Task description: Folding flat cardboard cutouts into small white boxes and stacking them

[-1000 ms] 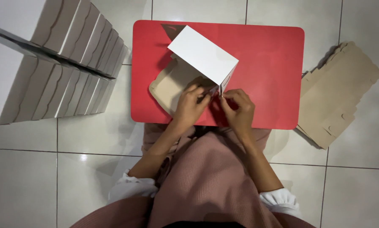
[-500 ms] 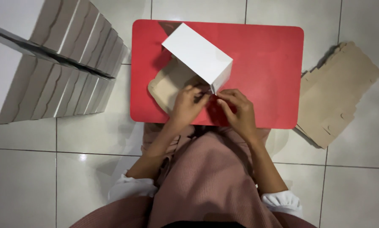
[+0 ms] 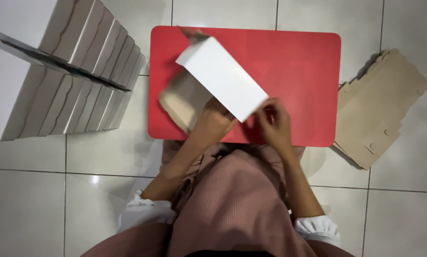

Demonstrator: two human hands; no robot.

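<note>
A cardboard box [image 3: 220,76], white outside and brown inside, is held tilted over the red low table [image 3: 299,62]. Its white panel faces up and its brown flap [image 3: 182,97] hangs to the left over the table's edge. My left hand [image 3: 213,124] grips the box from below at its near side. My right hand [image 3: 273,121] pinches the near right corner of the white panel. Both hands are blurred by motion.
Two rows of folded white boxes [image 3: 56,76] are stacked on the tiled floor at the left. A pile of flat brown cardboard blanks [image 3: 382,107] lies on the floor to the right of the table. My lap in pink cloth fills the bottom middle.
The box has been turned and lifted, so its white panel now stretches further towards the right. My hands have moved apart along its near edge.
</note>
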